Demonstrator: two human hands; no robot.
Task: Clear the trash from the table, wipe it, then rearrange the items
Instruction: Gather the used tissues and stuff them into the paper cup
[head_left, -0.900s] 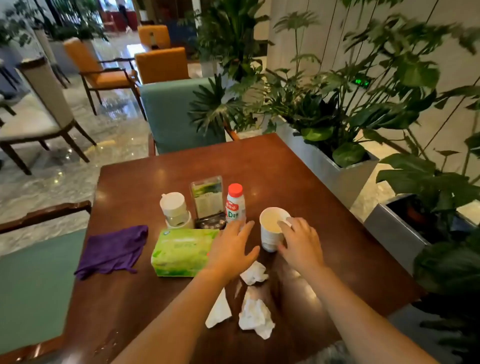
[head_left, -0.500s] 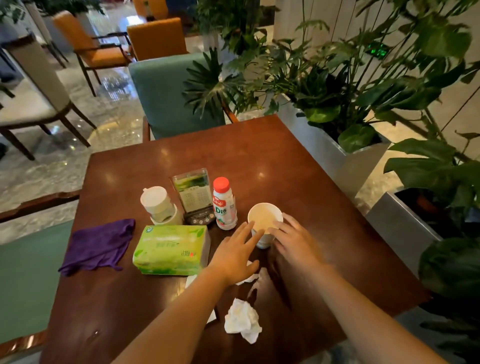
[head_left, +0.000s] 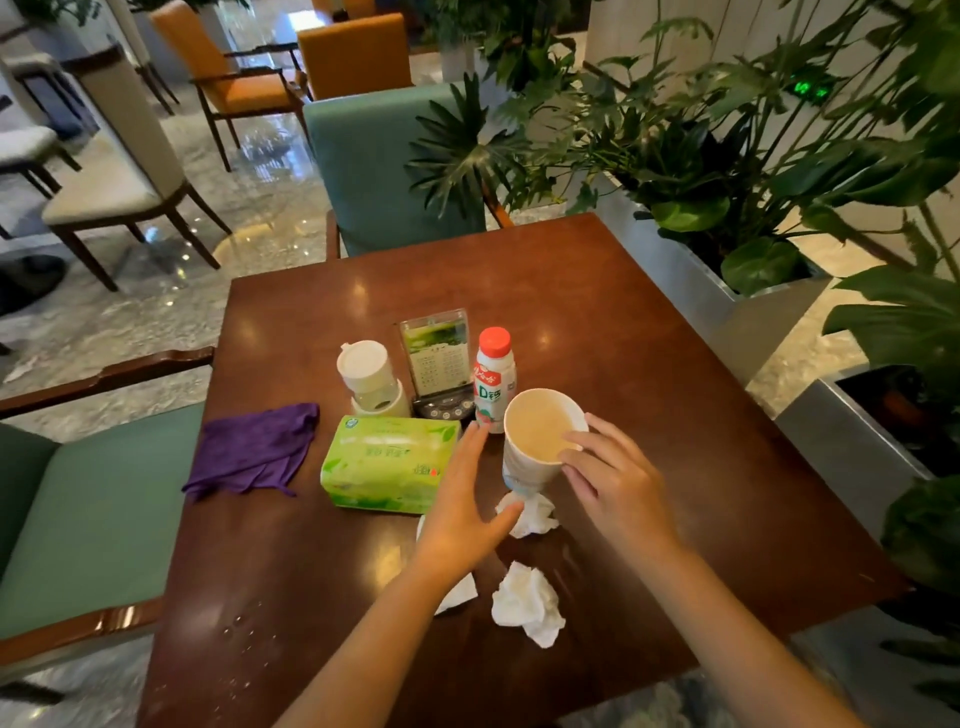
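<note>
Cup (head_left: 540, 441) tilts in the right hand (head_left: 610, 480), lifted off the table (head_left: 649, 364), its long axis leaning so the open mouth faces up and toward the camera and the base points down at a crumpled tissue (head_left: 530, 512). Right fingers curl round the rim and far wall, thumb side hidden. Left hand (head_left: 467, 499) hovers flat just left of the cup, fingers straight and together, holding nothing, their tips near the bottle (head_left: 493, 379). A tissue pack (head_left: 387, 465) lies left of those fingers, a second tissue (head_left: 527, 605) nearer the wrist. Half a second ago the cup stood upright on the table with both hands at its sides.
</note>
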